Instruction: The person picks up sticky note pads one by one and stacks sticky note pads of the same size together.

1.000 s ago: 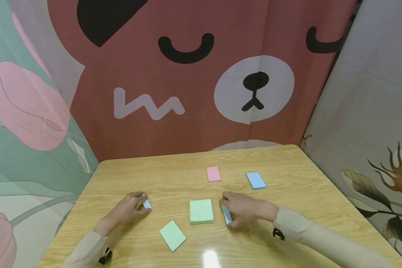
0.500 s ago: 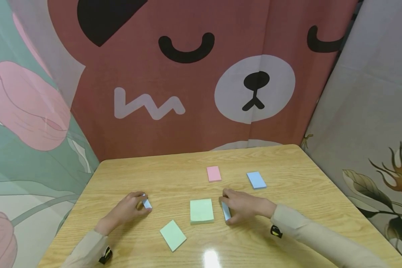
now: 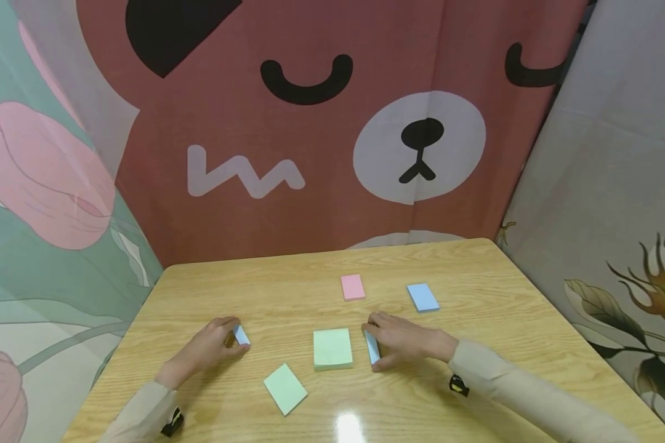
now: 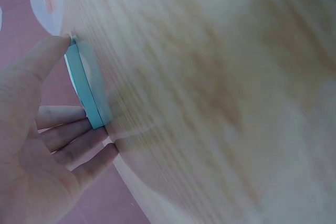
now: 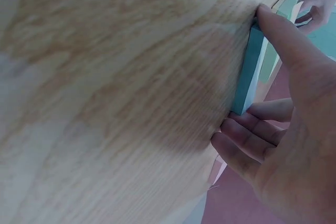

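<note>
In the head view my left hand [image 3: 213, 346] is at the left of the table, pinching a light blue sticky note pad [image 3: 241, 335] by its ends between thumb and fingers. The left wrist view shows that pad's teal side edge [image 4: 86, 87] close to the wood. Right of the middle, my right hand [image 3: 404, 342] pinches a second light blue sticky note pad [image 3: 372, 348] the same way; its teal edge [image 5: 248, 72] lies along the tabletop in the right wrist view. Between the hands sits a thick square green sticky note pad [image 3: 333, 349], just left of the right hand's pad.
A smaller green pad [image 3: 285, 389] lies turned at an angle nearer the front. Farther back are a pink pad [image 3: 353, 287] and a blue pad [image 3: 423, 298]. Behind the wooden table [image 3: 244, 289] hangs a bear-print curtain [image 3: 244, 227].
My right hand and its blue pad have shifted very slightly away from me and to the left. The left hand and the other pads stay in place.
</note>
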Demonstrator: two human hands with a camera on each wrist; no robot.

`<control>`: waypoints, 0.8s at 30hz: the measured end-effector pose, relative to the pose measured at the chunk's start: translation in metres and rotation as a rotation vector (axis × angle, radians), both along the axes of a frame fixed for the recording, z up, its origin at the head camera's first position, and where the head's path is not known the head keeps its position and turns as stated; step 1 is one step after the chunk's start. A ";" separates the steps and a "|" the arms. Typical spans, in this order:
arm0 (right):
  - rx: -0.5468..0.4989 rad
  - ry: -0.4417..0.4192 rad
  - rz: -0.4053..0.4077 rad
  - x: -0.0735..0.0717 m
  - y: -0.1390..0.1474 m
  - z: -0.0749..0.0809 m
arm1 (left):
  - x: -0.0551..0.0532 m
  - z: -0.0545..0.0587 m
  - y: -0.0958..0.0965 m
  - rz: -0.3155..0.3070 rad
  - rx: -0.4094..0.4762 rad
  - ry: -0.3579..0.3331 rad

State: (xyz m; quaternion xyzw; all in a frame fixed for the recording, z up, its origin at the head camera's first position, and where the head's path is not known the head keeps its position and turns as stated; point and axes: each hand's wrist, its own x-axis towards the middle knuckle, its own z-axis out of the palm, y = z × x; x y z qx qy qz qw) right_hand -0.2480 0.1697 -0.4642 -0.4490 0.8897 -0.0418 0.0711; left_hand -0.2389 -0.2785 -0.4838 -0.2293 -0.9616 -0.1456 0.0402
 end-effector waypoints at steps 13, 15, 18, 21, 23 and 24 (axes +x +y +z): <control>-0.111 -0.014 0.003 0.003 0.007 -0.004 | 0.002 0.002 0.001 -0.008 -0.015 -0.023; -0.129 -0.006 0.008 0.003 0.009 -0.005 | 0.002 0.004 0.001 -0.005 -0.015 -0.037; -0.134 -0.002 -0.005 0.004 0.011 -0.006 | 0.002 0.005 0.001 0.003 -0.020 -0.059; -0.130 -0.002 -0.018 0.005 0.013 -0.006 | 0.002 0.006 0.001 0.008 -0.027 -0.072; -0.123 0.005 -0.020 0.005 0.014 -0.006 | 0.002 0.007 0.000 0.003 -0.036 -0.066; -0.122 0.005 -0.022 0.005 0.014 -0.006 | 0.002 0.007 0.000 0.001 -0.037 -0.064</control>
